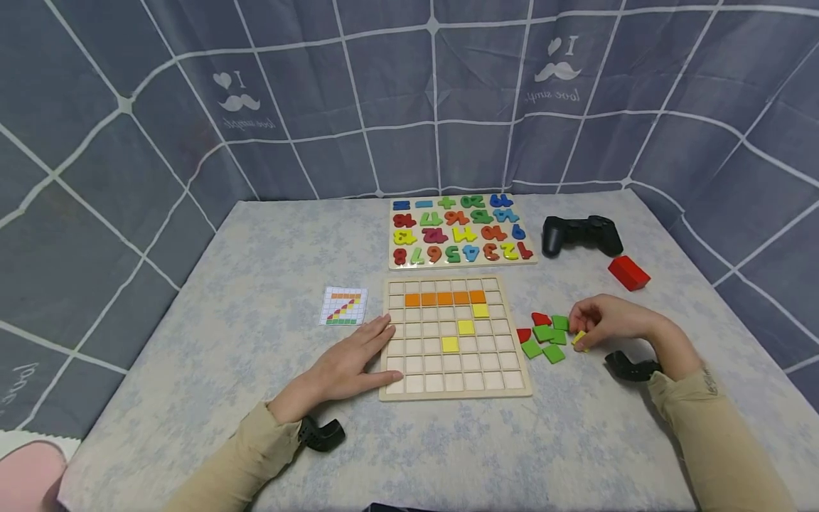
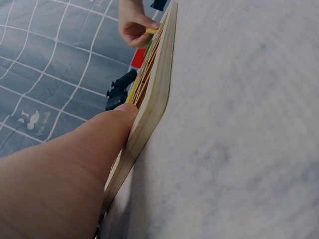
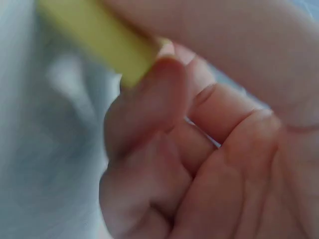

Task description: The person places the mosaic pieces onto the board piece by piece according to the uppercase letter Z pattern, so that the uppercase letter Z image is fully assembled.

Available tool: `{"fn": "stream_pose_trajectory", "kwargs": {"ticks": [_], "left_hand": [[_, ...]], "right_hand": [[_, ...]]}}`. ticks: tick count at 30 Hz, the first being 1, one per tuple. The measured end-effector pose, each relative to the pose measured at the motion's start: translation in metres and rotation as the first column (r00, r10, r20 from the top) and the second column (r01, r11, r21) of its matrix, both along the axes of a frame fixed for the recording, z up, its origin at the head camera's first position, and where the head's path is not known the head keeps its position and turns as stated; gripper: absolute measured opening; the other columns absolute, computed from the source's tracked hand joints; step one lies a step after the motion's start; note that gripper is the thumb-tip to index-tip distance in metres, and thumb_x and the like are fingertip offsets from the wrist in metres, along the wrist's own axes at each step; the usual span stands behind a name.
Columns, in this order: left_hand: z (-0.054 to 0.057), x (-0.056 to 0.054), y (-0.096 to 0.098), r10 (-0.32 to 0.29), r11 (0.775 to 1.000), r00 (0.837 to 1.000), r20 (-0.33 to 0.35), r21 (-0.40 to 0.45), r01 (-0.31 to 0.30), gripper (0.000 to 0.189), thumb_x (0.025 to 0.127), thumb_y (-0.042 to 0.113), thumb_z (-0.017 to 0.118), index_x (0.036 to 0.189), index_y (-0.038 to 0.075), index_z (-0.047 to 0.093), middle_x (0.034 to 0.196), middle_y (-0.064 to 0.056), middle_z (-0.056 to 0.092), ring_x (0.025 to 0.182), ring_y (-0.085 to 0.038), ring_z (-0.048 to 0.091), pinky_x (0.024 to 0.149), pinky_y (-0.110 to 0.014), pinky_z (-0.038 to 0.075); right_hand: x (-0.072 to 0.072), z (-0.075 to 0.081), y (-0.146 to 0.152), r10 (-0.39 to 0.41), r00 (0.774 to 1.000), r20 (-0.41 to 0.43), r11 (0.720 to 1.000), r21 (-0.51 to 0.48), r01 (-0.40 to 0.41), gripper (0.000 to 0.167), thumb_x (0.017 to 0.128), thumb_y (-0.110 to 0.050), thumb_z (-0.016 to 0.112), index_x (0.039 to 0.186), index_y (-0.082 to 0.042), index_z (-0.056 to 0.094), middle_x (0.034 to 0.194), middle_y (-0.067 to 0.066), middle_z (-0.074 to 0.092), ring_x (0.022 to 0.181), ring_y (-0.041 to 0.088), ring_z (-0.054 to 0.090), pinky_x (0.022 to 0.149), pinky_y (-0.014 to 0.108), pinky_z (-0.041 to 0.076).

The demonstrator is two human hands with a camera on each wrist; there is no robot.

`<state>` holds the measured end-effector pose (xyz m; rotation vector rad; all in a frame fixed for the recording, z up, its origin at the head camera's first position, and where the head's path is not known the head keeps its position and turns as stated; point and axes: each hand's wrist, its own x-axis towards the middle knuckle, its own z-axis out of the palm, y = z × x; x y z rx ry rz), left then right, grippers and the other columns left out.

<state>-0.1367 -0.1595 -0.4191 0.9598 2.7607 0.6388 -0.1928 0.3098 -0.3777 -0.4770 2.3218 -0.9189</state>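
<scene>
My right hand [image 1: 608, 321] pinches a yellow tile [image 3: 107, 42] between thumb and fingers, just right of a small pile of green tiles [image 1: 553, 353] and red pieces [image 1: 540, 318]. With its fingers spread, my left hand [image 1: 348, 359] rests on the left edge of a wooden grid board [image 1: 454, 384]; in the left wrist view the thumb [image 2: 122, 117] lies against the board's rim. A row of orange tiles [image 1: 444, 299] runs along the board's upper part. Below its right end, three yellow tiles [image 1: 466, 327] step diagonally down to the left.
Left of the board lies a pattern card [image 1: 344, 306] with orange, red, yellow and green squares. A number puzzle board [image 1: 461, 231] stands behind the grid board. At the back right are a black game controller [image 1: 581, 236] and a red block [image 1: 629, 273].
</scene>
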Motion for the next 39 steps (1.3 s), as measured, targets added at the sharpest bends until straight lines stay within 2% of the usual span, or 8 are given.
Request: {"fn": "stream_pose_trajectory", "kwargs": {"ticks": [5,11,15,20,24,28,33,39], "left_hand": [[0.001,0.000,0.001,-0.007,1.000,1.000,0.011,-0.006,0.007,0.083,0.089,0.059,0.051,0.149,0.008,0.024,0.156,-0.005,0.014,0.142,-0.020,0.011,0.113,-0.041,0.020],[0.001,0.001,0.000,0.005,1.000,1.000,0.007,-0.003,-0.005,0.083,0.089,0.058,0.052,0.149,0.008,0.024,0.156,-0.006,0.014,0.142,-0.020,0.012,0.113,-0.041,0.020],[0.001,0.001,0.000,0.007,1.000,1.000,0.009,0.001,-0.007,0.083,0.089,0.058,0.052,0.149,0.007,0.025,0.156,-0.006,0.015,0.142,-0.020,0.012,0.113,-0.040,0.020],[0.001,0.001,0.000,0.011,1.000,1.000,0.009,0.005,-0.011,0.083,0.088,0.059,0.052,0.149,0.007,0.026,0.156,-0.006,0.015,0.142,-0.019,0.012,0.113,-0.041,0.020],[0.001,0.000,0.001,0.013,1.000,1.000,0.005,0.002,-0.013,0.083,0.088,0.060,0.052,0.148,0.008,0.027,0.156,-0.006,0.016,0.142,-0.019,0.013,0.113,-0.041,0.021],[0.002,0.000,0.002,0.016,1.000,1.000,0.007,-0.004,-0.016,0.084,0.088,0.061,0.051,0.148,0.008,0.027,0.155,-0.006,0.016,0.142,-0.020,0.013,0.113,-0.041,0.022],[0.003,0.001,0.002,0.021,1.000,1.000,0.012,-0.006,-0.021,0.083,0.088,0.060,0.051,0.149,0.008,0.026,0.155,-0.006,0.015,0.142,-0.020,0.013,0.113,-0.041,0.021],[0.003,0.001,0.002,0.027,1.000,0.999,0.019,-0.008,-0.027,0.084,0.088,0.061,0.050,0.149,0.009,0.025,0.156,-0.005,0.014,0.142,-0.019,0.013,0.113,-0.041,0.021]], "right_hand": [[0.005,0.013,-0.019,0.073,0.997,0.022,0.997,-0.008,-0.073,0.022,0.076,-0.014,0.077,0.086,-0.004,0.060,0.072,0.003,0.053,0.067,0.015,0.049,0.057,0.023,0.041],[0.002,0.021,-0.076,0.167,0.985,-0.031,0.983,-0.076,-0.169,0.018,0.082,-0.017,0.073,0.093,-0.007,0.063,0.072,0.002,0.052,0.065,0.016,0.049,0.057,0.023,0.041],[0.004,0.024,-0.118,0.252,0.964,-0.082,0.960,-0.106,-0.260,0.019,0.084,-0.017,0.071,0.098,-0.007,0.063,0.073,0.001,0.049,0.066,0.016,0.047,0.057,0.024,0.038],[0.008,0.020,-0.163,0.287,0.940,-0.182,0.946,-0.099,-0.308,0.016,0.081,-0.016,0.074,0.087,-0.011,0.060,0.072,-0.004,0.054,0.066,0.013,0.050,0.060,0.025,0.044],[0.010,0.012,-0.190,0.296,0.932,-0.210,0.946,-0.071,-0.316,0.010,0.083,-0.015,0.072,0.082,-0.014,0.063,0.070,-0.007,0.059,0.065,0.009,0.054,0.062,0.024,0.048],[0.013,0.006,-0.205,0.275,0.938,-0.211,0.957,-0.032,-0.287,0.007,0.084,-0.015,0.072,0.081,-0.014,0.066,0.069,-0.008,0.061,0.064,0.009,0.055,0.061,0.024,0.047],[0.017,0.001,-0.211,0.242,0.932,-0.270,0.970,0.039,-0.241,0.008,0.081,-0.017,0.074,0.076,-0.017,0.069,0.066,-0.009,0.059,0.063,0.008,0.053,0.060,0.023,0.047],[0.022,0.007,-0.207,0.209,0.914,-0.348,0.978,0.099,-0.186,0.007,0.077,-0.020,0.078,0.077,-0.022,0.071,0.075,-0.010,0.057,0.068,0.008,0.051,0.061,0.026,0.046]]}}
